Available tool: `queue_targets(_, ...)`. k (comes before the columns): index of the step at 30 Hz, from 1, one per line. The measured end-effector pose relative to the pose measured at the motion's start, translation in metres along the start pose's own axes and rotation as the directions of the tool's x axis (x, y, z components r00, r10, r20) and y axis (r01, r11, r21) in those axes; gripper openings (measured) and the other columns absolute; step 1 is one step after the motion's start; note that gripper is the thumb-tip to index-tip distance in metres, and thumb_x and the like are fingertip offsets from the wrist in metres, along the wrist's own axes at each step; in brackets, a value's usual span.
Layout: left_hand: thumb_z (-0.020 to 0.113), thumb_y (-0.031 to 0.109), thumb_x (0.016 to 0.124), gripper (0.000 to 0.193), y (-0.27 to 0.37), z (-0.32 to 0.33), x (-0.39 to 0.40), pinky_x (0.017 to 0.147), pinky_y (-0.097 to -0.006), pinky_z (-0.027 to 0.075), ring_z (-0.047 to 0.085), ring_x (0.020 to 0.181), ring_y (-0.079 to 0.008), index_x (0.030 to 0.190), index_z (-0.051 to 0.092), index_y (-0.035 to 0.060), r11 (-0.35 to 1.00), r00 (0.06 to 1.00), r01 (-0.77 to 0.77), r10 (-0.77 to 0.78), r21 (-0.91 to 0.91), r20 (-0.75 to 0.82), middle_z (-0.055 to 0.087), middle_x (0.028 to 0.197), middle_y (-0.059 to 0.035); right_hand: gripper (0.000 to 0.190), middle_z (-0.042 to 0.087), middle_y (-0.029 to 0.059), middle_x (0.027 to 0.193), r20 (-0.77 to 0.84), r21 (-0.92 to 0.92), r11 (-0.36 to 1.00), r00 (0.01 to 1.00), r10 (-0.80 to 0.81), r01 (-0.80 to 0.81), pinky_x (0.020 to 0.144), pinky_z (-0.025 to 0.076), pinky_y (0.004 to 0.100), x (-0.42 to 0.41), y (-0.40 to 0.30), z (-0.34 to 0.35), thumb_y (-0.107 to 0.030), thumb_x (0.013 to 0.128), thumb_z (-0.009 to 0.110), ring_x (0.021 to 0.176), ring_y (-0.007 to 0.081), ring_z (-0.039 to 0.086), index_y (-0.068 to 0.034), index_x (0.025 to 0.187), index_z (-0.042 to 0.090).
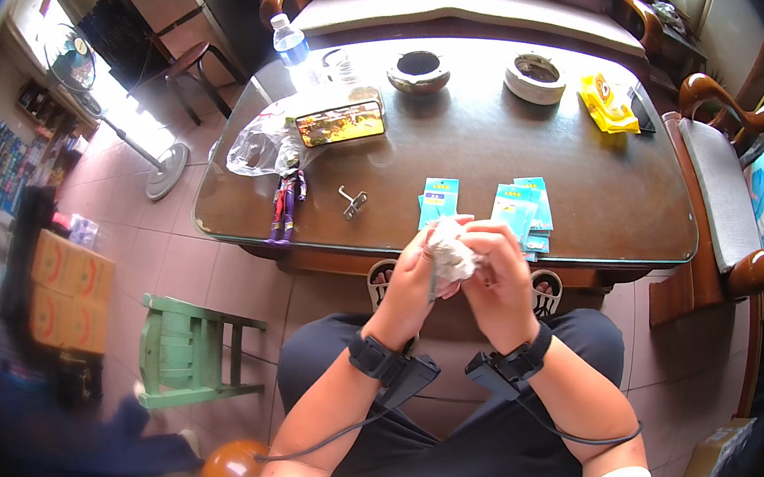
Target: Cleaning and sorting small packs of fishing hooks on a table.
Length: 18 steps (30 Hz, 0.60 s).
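Both hands are raised in front of the table's near edge. A crumpled whitish wad (452, 251), perhaps tissue or cloth, is held between my left hand (413, 270) and my right hand (501, 272). A thin dark strip or tool shows beside the wad at the left palm; its kind cannot be told. Just beyond the hands lie a few light-blue printed packets (440, 197) and a second, fanned stack of such packets (521, 208). Farther left on the table are a small metal bracket with a hook (352, 202) and a red and purple toy figure (285, 202).
The glass-topped table (461, 149) also holds a smartphone (340, 123), a plastic bag (252, 144), a water bottle (291, 42), two ashtrays (419, 73) and a yellow packet (605, 105). A green stool (181, 354) stands left, near a blurred person in dark clothes (102, 443).
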<state>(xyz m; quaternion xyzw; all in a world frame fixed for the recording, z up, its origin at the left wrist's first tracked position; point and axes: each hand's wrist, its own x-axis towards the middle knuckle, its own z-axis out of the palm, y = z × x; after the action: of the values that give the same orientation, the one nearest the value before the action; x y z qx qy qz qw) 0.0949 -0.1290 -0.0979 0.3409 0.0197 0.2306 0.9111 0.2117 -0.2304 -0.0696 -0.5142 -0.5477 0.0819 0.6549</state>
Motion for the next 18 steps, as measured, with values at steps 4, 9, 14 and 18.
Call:
queue_targets(4, 0.057, 0.018, 0.101, 0.043, -0.014, 0.01, 0.002, 0.093, -0.0281, 0.05, 0.059, 0.111, -0.0133, 0.139, 0.046, 0.0023, 0.784, 0.91, -0.193, 0.368, 0.59, -0.192, 0.058, 0.125, -0.0066, 0.039, 0.06, 0.0135, 0.112, 0.082, -0.124, 0.992, 0.996, 0.021, -0.011, 0.087, 0.052, 0.0392, -0.002, 0.001, 0.006, 0.011, 0.074, 0.069, 0.104, 0.0341, 0.06, -0.005, 0.11, 0.062)
queue_targets(9, 0.058, 0.008, 0.098, 0.037, -0.004, 0.023, -0.008, 0.092, -0.0276, 0.05, 0.059, 0.11, -0.0116, 0.133, 0.05, 0.0045, 0.69, 0.864, -0.192, 0.456, 0.697, -0.214, 0.062, 0.12, -0.0056, 0.041, 0.06, 0.0126, 0.112, 0.182, -0.249, 0.962, 0.981, -0.068, 0.112, 0.092, 0.051, 0.0442, 0.0, 0.002, 0.003, 0.009, 0.073, 0.07, 0.105, 0.0364, 0.058, -0.006, 0.11, 0.061)
queue_targets(14, 0.052, 0.01, 0.103, 0.029, 0.001, 0.017, -0.012, 0.092, -0.0272, 0.052, 0.063, 0.107, -0.0118, 0.131, 0.054, 0.0017, 0.855, 0.91, -0.109, 0.291, 0.507, -0.296, 0.064, 0.121, -0.0061, 0.041, 0.06, 0.0111, 0.112, 0.214, -0.314, 0.934, 0.971, -0.107, 0.173, 0.092, 0.051, 0.0427, 0.002, 0.006, 0.0, 0.007, 0.073, 0.071, 0.105, 0.0353, 0.058, -0.006, 0.111, 0.061)
queue_targets(18, 0.046, 0.019, 0.108, 0.032, 0.007, 0.02, -0.014, 0.089, -0.0285, 0.054, 0.066, 0.106, -0.0151, 0.133, 0.052, 0.0001, 0.994, 0.911, -0.065, 0.097, 0.093, -0.402, 0.065, 0.12, -0.0072, 0.042, 0.061, 0.01, 0.113, 0.306, -0.379, 0.891, 0.943, -0.133, 0.249, 0.091, 0.054, 0.0404, 0.011, 0.006, -0.01, 0.006, 0.071, 0.071, 0.105, 0.0325, 0.059, -0.007, 0.11, 0.062)
